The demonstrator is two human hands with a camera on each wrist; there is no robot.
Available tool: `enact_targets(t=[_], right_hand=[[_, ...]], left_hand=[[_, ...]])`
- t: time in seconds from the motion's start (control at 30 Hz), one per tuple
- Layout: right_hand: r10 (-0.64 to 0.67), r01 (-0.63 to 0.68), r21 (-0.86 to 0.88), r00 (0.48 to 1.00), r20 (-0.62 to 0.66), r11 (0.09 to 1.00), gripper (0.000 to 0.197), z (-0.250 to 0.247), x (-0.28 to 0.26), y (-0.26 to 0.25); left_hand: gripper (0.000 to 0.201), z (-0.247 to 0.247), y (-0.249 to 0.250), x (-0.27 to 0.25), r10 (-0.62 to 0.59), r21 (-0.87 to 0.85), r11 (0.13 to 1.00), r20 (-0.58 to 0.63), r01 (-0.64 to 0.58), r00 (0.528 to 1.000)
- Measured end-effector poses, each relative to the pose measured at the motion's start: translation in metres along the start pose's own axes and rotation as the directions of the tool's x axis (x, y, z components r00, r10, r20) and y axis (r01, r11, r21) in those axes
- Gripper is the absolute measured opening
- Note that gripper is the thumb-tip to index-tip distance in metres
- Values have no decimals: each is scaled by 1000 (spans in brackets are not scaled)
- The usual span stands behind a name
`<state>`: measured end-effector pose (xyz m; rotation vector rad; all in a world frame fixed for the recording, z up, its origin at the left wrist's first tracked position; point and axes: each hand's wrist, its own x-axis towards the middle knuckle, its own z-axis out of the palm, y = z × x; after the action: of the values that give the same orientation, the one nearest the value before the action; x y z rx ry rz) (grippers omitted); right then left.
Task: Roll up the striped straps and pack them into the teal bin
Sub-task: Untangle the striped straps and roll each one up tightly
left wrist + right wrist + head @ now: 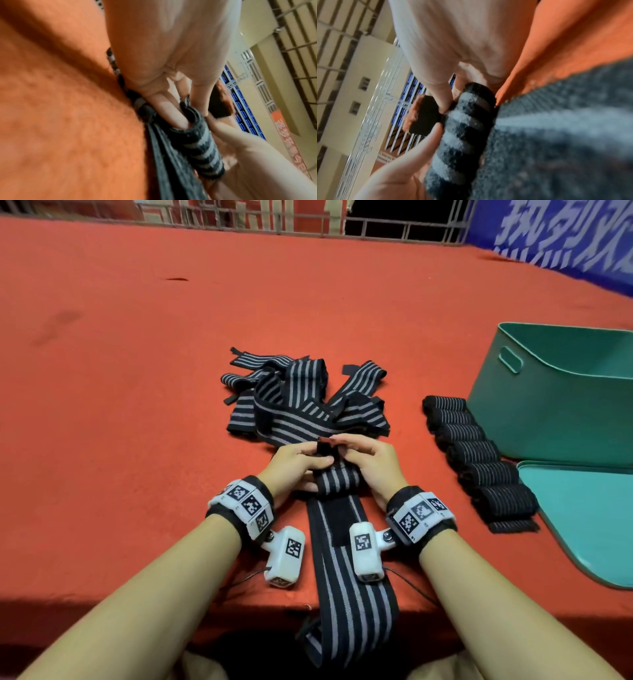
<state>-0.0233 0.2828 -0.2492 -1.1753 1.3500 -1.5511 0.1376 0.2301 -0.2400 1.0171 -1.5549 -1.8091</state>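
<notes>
The left hand [297, 464] and right hand [374, 464] both curl their fingers round the rolled start of a striped strap [337, 481], pinching the small roll between them on the red table [137, 371]. The strap's loose tail runs toward the person and hangs over the table's near edge. Just beyond the hands lies a heap of unrolled straps [301, 398]. To the right, a row of rolled straps [479, 457] sits beside the teal bin [548, 412], whose lid [589, 515] lies flat nearby.

A red-covered bench [137, 354] is stretching toward metal railings [394, 227] and a blue banner [565, 237], beige walls [281, 75] showing beyond
</notes>
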Motion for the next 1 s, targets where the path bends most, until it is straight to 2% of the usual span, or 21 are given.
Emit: enact_targets(t=[0.1, 0.2, 0.23, 0.3, 0.4, 0.47, 0.57, 0.67, 0.8, 0.9, 1.0], right_hand=[[118, -114, 131, 993, -20, 985, 35, -4, -1, 10], [130, -124, 159, 991, -23, 979, 32, -6, -2, 11], [127, -121, 155, 992, -26, 980, 31, -6, -2, 11], [137, -132, 162, 990, -24, 978, 29, -6, -3, 12], [168, -162, 169, 985, -22, 972, 27, -6, -4, 11], [193, -188, 179, 981, -13, 966, 29, -6, -4, 6], [260, -247, 301, 966, -3, 921, 30, -6, -5, 1], [254, -251, 284, 967, 28, 925, 32, -8, -9, -1], [199, -207, 286, 978, 59, 936, 33, -5, -16, -3], [181, -182, 270, 983, 30, 946, 35, -7, -13, 5], [169, -167, 206, 986, 10, 964, 32, -7, -12, 9]], left_hand=[[28, -5, 2, 4, -96, -45, 994, 43, 98, 994], [38, -8, 9, 5, -179, -158, 968, 110, 195, 978], [42, -7, 10, 4, -193, -146, 967, 109, 208, 975], [46, -5, 8, 4, -152, -43, 987, 58, 155, 987], [28, -1, -1, 4, -35, 58, 998, -14, 36, 999], [25, 0, -5, 5, -6, 61, 998, -41, 8, 999], [28, 2, 0, 1, 35, 36, 999, -85, -32, 996], [31, 6, 12, 1, 170, 112, 982, -149, -154, 974], [29, 6, 14, 6, 343, 295, 909, -130, -294, 930], [30, 6, 5, 9, 352, 291, 908, -139, -302, 926], [28, 1, -2, 10, 214, 135, 971, -133, -196, 968]])
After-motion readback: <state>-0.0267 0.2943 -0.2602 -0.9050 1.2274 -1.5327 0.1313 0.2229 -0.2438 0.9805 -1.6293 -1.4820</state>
